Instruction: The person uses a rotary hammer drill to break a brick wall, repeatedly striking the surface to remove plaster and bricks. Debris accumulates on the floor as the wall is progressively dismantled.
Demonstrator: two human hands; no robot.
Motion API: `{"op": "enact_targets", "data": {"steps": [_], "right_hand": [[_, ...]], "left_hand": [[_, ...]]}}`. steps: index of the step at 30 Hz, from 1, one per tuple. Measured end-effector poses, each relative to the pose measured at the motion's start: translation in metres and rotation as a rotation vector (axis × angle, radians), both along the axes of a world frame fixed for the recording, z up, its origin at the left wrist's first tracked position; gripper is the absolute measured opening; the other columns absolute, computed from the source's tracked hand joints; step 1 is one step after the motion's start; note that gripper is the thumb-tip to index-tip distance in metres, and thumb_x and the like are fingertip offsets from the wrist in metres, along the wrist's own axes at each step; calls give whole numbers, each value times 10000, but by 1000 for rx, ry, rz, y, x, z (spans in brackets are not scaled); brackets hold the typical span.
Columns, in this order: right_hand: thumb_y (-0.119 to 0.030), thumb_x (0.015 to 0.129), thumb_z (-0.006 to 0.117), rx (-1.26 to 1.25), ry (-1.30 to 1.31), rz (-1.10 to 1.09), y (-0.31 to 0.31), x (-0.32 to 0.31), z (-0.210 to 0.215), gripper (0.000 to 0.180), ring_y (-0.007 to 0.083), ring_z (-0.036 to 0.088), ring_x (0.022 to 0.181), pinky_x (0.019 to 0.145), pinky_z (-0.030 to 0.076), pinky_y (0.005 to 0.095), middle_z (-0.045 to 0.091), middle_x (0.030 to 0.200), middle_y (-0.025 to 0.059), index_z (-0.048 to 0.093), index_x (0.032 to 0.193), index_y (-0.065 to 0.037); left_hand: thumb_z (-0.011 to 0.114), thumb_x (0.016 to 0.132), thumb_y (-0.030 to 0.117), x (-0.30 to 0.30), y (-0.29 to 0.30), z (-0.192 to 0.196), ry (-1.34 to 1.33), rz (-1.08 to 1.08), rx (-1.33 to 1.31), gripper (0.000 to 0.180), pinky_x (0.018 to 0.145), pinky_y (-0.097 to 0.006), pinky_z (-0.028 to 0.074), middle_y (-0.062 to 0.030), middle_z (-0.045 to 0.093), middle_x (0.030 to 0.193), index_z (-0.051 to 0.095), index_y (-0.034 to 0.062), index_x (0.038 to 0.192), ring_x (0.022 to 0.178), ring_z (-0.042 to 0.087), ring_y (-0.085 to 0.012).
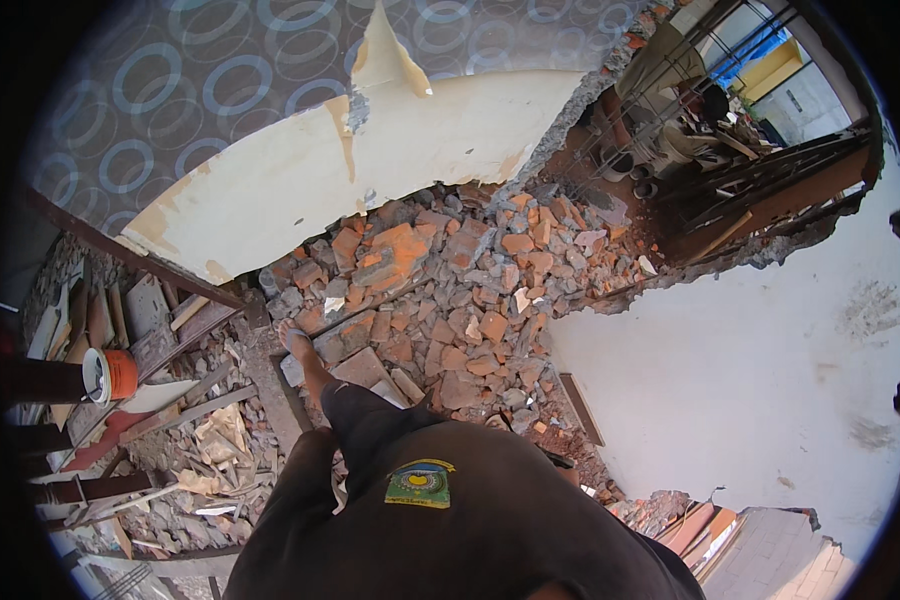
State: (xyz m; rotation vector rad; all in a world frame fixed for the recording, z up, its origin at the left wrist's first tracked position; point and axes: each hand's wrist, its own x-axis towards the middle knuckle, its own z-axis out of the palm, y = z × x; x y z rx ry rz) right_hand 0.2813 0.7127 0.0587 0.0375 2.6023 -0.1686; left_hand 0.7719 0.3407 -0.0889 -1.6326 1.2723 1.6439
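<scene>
My dark shirt [440, 540], with a coloured emblem on it, fills the lower middle and hides most of my arms. No part of my left hand can be made out. A small patch of skin [571, 474] shows past the shirt's right side, beside a dark object [556, 458]. Whether that skin is my right hand, and whether it grips the dark object, I cannot tell. My sandalled foot [295, 340] stands at the left edge of a heap of broken brick and mortar [450, 300], nearest a loose plank [365, 370].
A patterned wall [220, 90] with torn covering rises ahead. At right stands a broken-edged white wall [740, 380]. Splintered boards [150, 310] and an orange bucket [120, 375] lie left. Beyond a gap, a metal bar grid [690, 60] hangs near another person [655, 65].
</scene>
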Motion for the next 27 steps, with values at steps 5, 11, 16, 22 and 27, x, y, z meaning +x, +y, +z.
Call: {"op": "enact_targets", "data": {"steps": [5, 11, 16, 22, 27], "right_hand": [[-263, 655, 744, -159, -209, 164, -11, -33, 5, 360, 335, 693, 923, 803, 528, 441, 711, 919, 226, 726, 881, 17], [-224, 653, 728, -224, -293, 341, -67, -59, 17, 317, 313, 691, 871, 763, 527, 425, 706, 881, 201, 720, 869, 8], [-193, 652, 715, -236, -354, 477, -105, -74, 20, 283, 296, 689, 828, 730, 526, 411, 702, 849, 181, 716, 859, 0], [-154, 651, 700, -212, -435, 601, -144, -80, 23, 244, 274, 687, 777, 691, 524, 395, 696, 811, 157, 710, 848, -9], [-122, 650, 687, -194, -489, 705, -187, -73, 21, 216, 257, 686, 734, 658, 523, 382, 692, 779, 137, 705, 838, -17]], "left_hand": [[708, 832, 175, -36, -36, 41, 87, 8, -538, 394, 742, -387, 576, -101, 734, 988, 692, 122, 1221, 845, 712, -231], [737, 775, 151, -16, -68, 82, 45, 537, -564, 375, 815, -366, 565, -125, 743, 987, 732, 104, 1147, 868, 717, -241], [753, 760, 152, 8, -26, 60, -71, 549, -563, 372, 886, -365, 561, -129, 745, 1017, 742, 119, 1131, 923, 718, -260], [714, 769, 125, 19, 91, 4, -223, 177, -525, 377, 850, -385, 569, -166, 738, 1021, 729, 116, 1146, 889, 716, -262], [722, 786, 177, 9, 163, -12, -95, -16, -150, 498, 942, -429, 513, -149, 681, 1172, 631, 161, 1275, 1021, 682, -310]]}}
